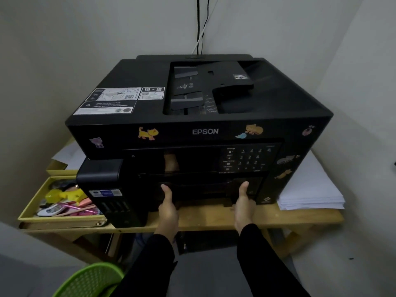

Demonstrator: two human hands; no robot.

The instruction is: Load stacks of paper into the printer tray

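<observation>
A large black Epson printer (pixel 199 116) with animal stickers stands on a wooden table (pixel 205 218). Its paper tray (pixel 205 189) sits low in the front, pushed in or nearly so. My left hand (pixel 168 207) grips the tray's left front edge, thumb on top. My right hand (pixel 244 205) grips the tray's right front edge the same way. A stack of white paper (pixel 310 189) lies on the table to the right of the printer. More white sheets (pixel 68 156) show behind the printer's left corner.
A yellow tray (pixel 32 202) with pens, a yellow toy and small items sits left of the printer. A green plastic basket (pixel 90 279) stands on the floor at lower left. Cables (pixel 200 24) run up the wall behind. Walls close in on both sides.
</observation>
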